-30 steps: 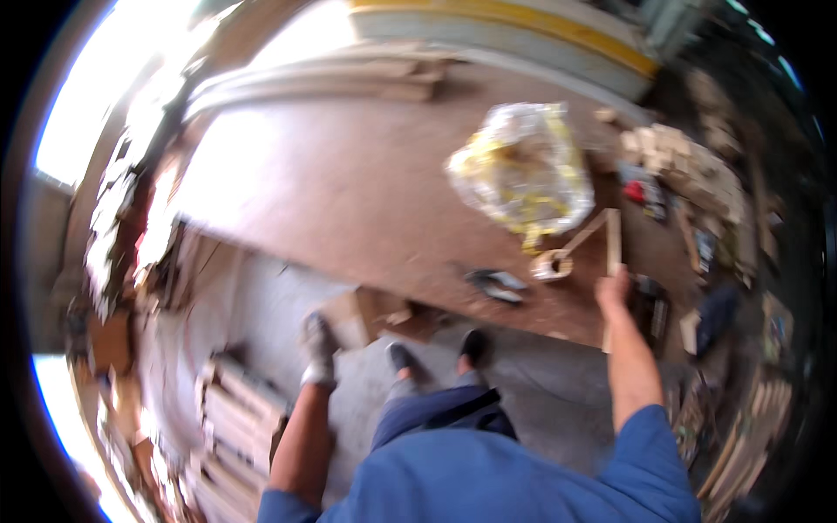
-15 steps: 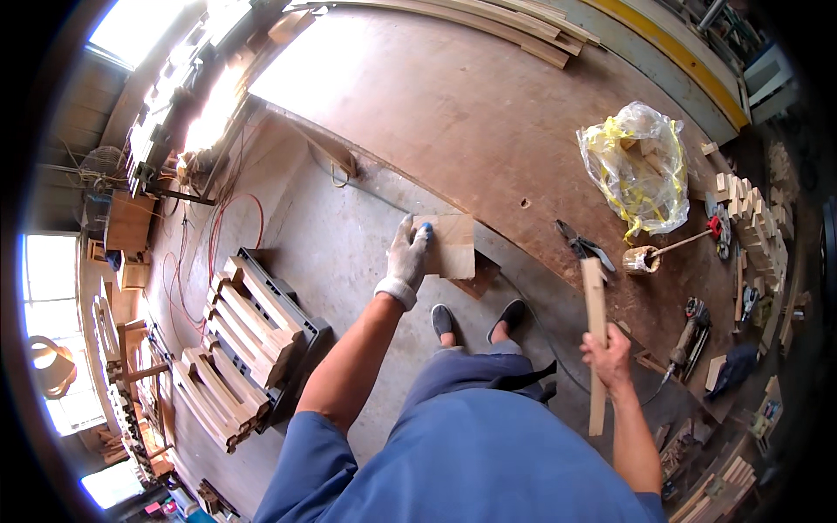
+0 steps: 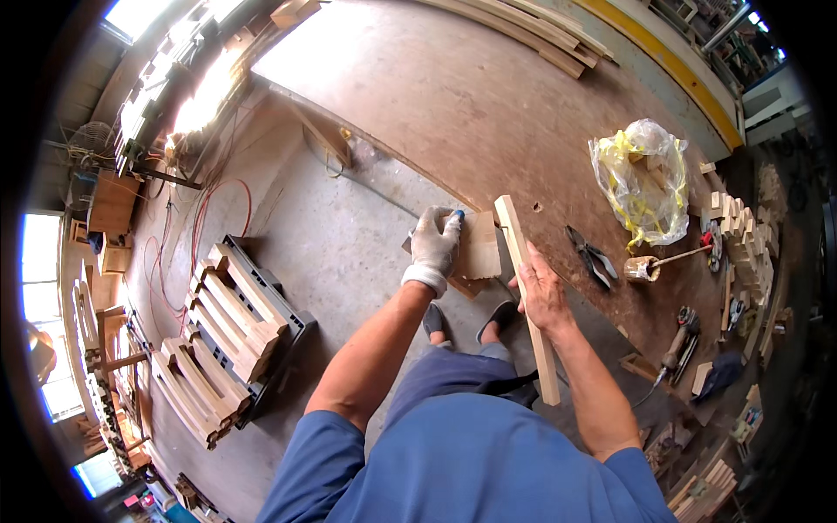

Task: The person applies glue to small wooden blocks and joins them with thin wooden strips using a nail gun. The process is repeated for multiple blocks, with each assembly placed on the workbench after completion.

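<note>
My left hand (image 3: pixel 436 242) wears a pale work glove with a white cuff. Its fingers are curled, and a small blue spot shows at the fingertips; what they hold is hidden. Beside it a small wooden board (image 3: pixel 483 247) sits at the edge of the workbench, partly covered by the glove. My bare right hand (image 3: pixel 546 292) is closed around a long, pale wooden strip (image 3: pixel 540 353). The strip stands lengthwise in front of me, its far end just right of the board. I cannot tell whether strip and board touch.
On the bench (image 3: pixel 436 96) lie pliers (image 3: pixel 593 257), a clear plastic bag (image 3: pixel 641 183), a pot with a stick (image 3: pixel 643 268) and a power tool (image 3: pixel 680 340). Stacked wood blocks (image 3: pixel 741 227) line the right side. At left, wooden strips (image 3: pixel 231 309) rest on a black pallet (image 3: pixel 301 327).
My right hand has brought the wooden strip leftward, close to the board. My left hand has shifted slightly right in the picture and still lies by the board.
</note>
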Motion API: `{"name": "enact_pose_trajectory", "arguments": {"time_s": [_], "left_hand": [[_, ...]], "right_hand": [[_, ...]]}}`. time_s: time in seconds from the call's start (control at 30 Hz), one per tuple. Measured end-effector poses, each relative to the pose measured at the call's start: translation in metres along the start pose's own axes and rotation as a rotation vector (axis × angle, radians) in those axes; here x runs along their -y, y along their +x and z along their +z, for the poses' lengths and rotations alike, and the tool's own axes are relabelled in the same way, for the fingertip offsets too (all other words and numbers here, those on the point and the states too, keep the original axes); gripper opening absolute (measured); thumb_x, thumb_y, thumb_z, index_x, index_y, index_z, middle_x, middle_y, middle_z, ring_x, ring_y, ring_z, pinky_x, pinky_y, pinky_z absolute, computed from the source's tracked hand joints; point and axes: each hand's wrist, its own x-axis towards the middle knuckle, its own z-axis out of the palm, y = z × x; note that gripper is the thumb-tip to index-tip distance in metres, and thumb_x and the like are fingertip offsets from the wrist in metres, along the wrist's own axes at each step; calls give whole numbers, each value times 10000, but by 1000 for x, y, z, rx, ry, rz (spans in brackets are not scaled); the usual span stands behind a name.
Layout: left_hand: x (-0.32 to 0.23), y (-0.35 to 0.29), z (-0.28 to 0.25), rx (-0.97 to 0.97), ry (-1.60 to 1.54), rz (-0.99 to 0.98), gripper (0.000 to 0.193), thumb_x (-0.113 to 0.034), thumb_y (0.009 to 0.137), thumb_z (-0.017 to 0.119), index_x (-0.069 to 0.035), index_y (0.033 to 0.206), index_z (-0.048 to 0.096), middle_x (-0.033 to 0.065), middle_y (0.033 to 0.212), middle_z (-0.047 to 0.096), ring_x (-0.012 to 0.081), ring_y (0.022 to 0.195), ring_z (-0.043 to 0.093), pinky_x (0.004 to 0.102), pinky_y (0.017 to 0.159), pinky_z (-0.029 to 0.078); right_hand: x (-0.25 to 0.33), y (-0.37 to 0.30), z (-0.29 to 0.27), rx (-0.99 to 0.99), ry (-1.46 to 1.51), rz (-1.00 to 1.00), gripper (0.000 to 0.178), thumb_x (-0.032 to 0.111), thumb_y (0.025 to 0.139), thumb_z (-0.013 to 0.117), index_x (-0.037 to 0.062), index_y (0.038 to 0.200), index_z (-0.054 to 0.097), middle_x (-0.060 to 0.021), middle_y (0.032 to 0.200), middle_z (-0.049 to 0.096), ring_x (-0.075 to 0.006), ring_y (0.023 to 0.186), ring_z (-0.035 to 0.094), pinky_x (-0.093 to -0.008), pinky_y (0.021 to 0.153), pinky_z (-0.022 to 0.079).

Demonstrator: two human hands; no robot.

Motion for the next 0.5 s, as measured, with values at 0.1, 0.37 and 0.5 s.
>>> {"name": "enact_pose_trajectory", "arguments": {"time_s": [0.1, 0.37, 0.5], "left_hand": [[1, -4, 3, -40, -16, -5, 264, -267, 983, 718, -30, 1100, 708, 180, 984, 768, 296, 911, 737, 399, 856, 562], [-2, -7, 4, 2, -54, -68, 299, -342, 978, 717, -75, 1112, 702, 204, 1136, 724, 409, 1054, 687, 482, 938, 532], [2, -8, 6, -53, -18, -22, 290, -316, 982, 719, -51, 1099, 698, 203, 1037, 742, 368, 968, 712, 450, 880, 545]], "right_hand": [[17, 6, 6, 32, 60, 53, 592, 282, 1101, 524, 117, 1643, 352, -91, 836, 666, -130, 514, 592, -303, 519, 547], [27, 9, 19, 0, -17, -3, 580, 276, 1088, 569, 110, 1619, 404, -60, 743, 639, -125, 510, 597, -319, 505, 545], [29, 15, 17, 16, -29, 29, 558, 275, 1086, 566, 65, 1587, 441, -117, 796, 677, -186, 543, 641, -366, 550, 555]]}}
